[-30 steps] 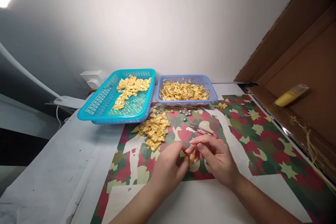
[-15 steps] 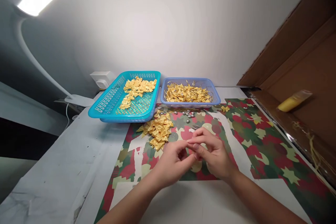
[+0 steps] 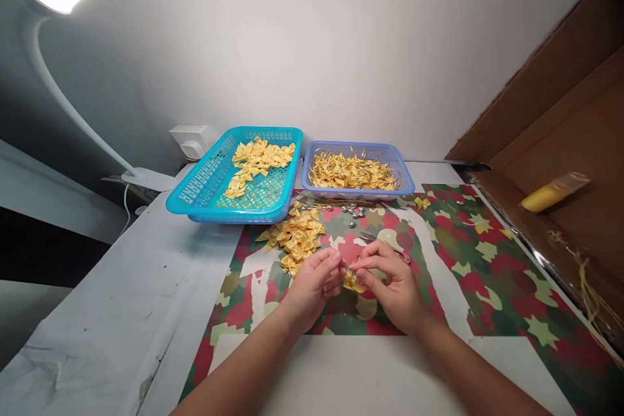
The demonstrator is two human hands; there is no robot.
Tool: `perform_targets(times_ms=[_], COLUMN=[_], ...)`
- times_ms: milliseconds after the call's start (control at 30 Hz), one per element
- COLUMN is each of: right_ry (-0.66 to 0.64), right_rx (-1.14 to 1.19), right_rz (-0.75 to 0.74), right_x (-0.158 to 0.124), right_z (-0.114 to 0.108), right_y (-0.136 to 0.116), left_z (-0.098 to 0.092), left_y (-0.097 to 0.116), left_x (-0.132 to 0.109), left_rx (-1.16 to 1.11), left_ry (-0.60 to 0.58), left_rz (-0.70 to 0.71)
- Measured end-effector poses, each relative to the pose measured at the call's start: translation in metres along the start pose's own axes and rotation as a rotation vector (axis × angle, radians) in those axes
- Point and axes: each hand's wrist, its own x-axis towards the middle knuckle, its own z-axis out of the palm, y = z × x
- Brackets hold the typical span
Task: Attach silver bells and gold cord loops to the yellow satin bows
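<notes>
My left hand [image 3: 314, 283] is closed in a pinch over the patterned sheet, and what lies between its fingertips is too small to make out. Close beside it, my right hand [image 3: 390, 279] pinches a small yellow ribbon bow [image 3: 353, 283], partly hidden by the fingers; thin gold strands seem to show near it. A heap of yellow bows [image 3: 297, 234] lies behind my left hand. Small silver bells [image 3: 351, 224] are scattered beyond the hands. Partly under my right hand rests a pair of small scissors with a pink handle [image 3: 406, 258].
A turquoise basket [image 3: 195, 205] with loose bows stands at the back left. Beside it is a lilac basket [image 3: 358, 194] of bows with gold strands. Gold ties [image 3: 336, 203] lie before it. A lamp [image 3: 73, 114] stands left; a cardboard box [image 3: 550, 123] bounds the right.
My hands, earlier touching at the fingertips, have drawn slightly apart. The bow between them has come into view, and the scissors' pink handle now shows beside my right hand.
</notes>
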Motion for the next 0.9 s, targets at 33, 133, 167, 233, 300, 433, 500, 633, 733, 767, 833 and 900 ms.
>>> perform_targets(times_ms=[33, 133, 167, 233, 300, 433, 500, 633, 733, 767, 833, 900], right_ry=[-0.010, -0.011, -0.006, 0.006, 0.007, 0.011, 0.023, -0.039, -0.154, -0.191, -0.241, -0.272], right_rx=[-0.041, -0.166, -0.201, -0.232, -0.212, -0.116, -0.081, -0.043, -0.064, -0.072, -0.081, -0.091], right_rz=[-0.060, -0.221, -0.252, -0.270, -0.250, -0.144, -0.040, 0.166, 0.146, 0.118, 0.077, 0.064], right_x=[0.000, 0.000, 0.000, 0.001, 0.001, 0.000, 0.000, 0.000, 0.002, 0.003, 0.005, 0.006], right_z=[0.001, 0.002, 0.002, 0.002, 0.002, 0.004, 0.004, 0.001, -0.004, -0.005, -0.008, -0.010], right_y=[-0.001, -0.005, -0.005, -0.005, -0.004, 0.000, 0.001, 0.005, 0.006, 0.006, 0.006, 0.005], left_z=[-0.001, -0.001, -0.001, 0.001, 0.003, 0.003, 0.001, -0.003, -0.005, -0.005, -0.006, -0.006], left_y=[-0.001, -0.002, -0.002, -0.003, -0.003, -0.007, -0.009, -0.013, -0.014, -0.014, -0.014, -0.013], left_x=[0.001, 0.001, 0.000, -0.002, -0.005, -0.007, -0.007, -0.006, -0.007, -0.008, -0.009, -0.009], left_rx=[-0.014, -0.018, -0.012, 0.036, 0.144, 0.393, 0.428, 0.437, 0.469, 0.476, 0.485, 0.506], left_ry=[0.029, 0.086, 0.095, 0.092, 0.065, 0.044, 0.075, 0.117, 0.085, 0.069, 0.044, 0.022], left_rz=[0.006, 0.009, 0.003, 0.003, 0.027, 0.074, 0.086, 0.095, 0.123, 0.140, 0.169, 0.181])
